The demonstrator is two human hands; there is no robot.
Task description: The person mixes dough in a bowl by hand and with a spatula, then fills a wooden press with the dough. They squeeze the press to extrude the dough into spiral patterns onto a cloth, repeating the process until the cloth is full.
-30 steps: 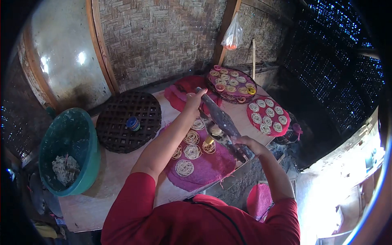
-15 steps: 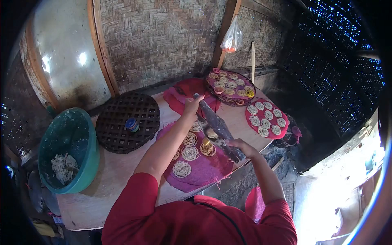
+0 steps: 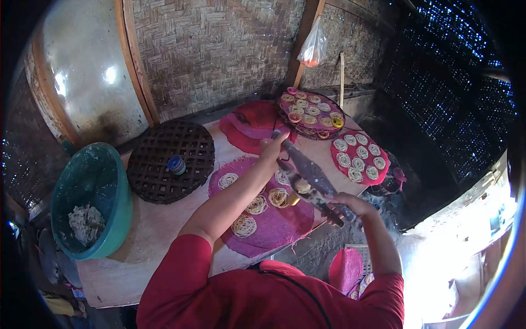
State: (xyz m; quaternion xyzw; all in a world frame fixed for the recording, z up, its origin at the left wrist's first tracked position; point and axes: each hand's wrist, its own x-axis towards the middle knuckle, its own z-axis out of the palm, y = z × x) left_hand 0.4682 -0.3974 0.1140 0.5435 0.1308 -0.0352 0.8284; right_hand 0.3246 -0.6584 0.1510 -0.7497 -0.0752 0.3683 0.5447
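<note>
A dark, worn hand press (image 3: 311,169) with two long handles slants over the front of the table. My left hand (image 3: 273,148) is closed round its upper left end, and my right hand (image 3: 355,206) grips the lower right end. Pale dough shows between the two handles, and a yellow cylinder (image 3: 294,198) sticks out below them. Underneath lies a round pink-purple cloth mat (image 3: 274,233), bearing several coiled nests of pale dough strands (image 3: 244,225). The press and my left forearm hide part of the mat.
At the left stand a green basin (image 3: 123,219) with dough (image 3: 86,223) inside and a dark lattice tray (image 3: 148,181) with a blue-lidded jar (image 3: 176,164). Toward the back right, a round tray (image 3: 313,114) and a pink mat (image 3: 352,180) carry more nests. A plastic bag (image 3: 313,46) hangs above.
Both hands and the press have shifted right, toward the right edge of the cloth mat. More of the nests on its left side now show.
</note>
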